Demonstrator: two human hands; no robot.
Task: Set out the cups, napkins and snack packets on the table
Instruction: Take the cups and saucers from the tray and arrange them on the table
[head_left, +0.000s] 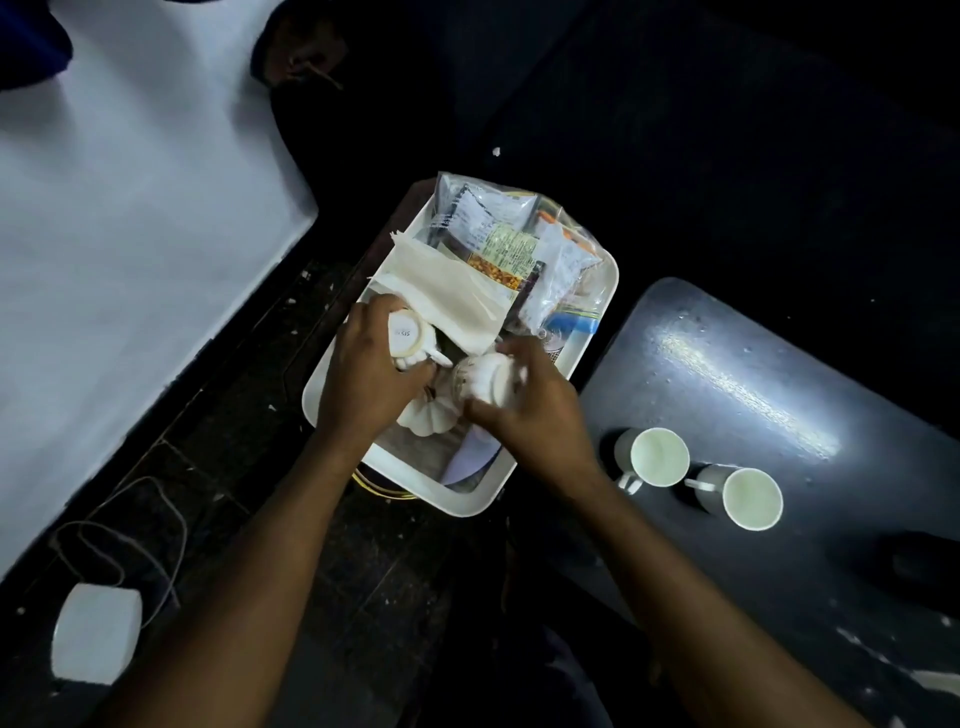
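A white tray (605, 291) in the middle holds cups, a stack of cream napkins (441, 291) and several snack packets (509, 244). My left hand (369, 369) grips a white cup (408, 335) lying on its side with its base towards me. My right hand (535, 410) closes around another white cup (480, 382) inside the tray. A third white ribbed cup (426, 421) lies under my hands. Two cups (654, 457) (743, 496) stand upright on the dark round table (753, 374) to the right.
A white surface (119, 260) fills the left side. On the dark floor at lower left lie a white box (96, 631) and a thin cable (156, 525). The tray rests on a low dark stand beside the table.
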